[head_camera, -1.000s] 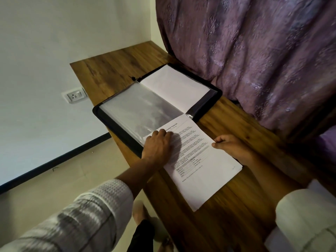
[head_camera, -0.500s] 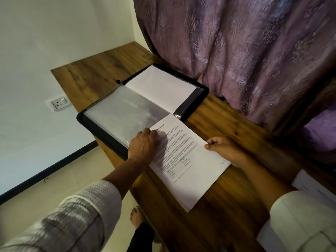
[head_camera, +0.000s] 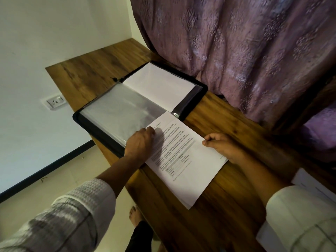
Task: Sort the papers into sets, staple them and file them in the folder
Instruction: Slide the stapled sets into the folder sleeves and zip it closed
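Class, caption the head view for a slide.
Left hand and right hand steady a printed paper set at the open folder's clear sleeve.

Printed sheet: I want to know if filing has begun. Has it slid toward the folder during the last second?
No. The printed sheet keeps its top corner beside the near spine end of the folder, as before; only the camera shifted.

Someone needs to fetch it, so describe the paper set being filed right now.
On the wooden table beside the purple curtain lies an open black folder. The paper set overlaps its near edge, touched by the left hand and right hand. Unlike the blank sheet in the folder, it carries printed text.
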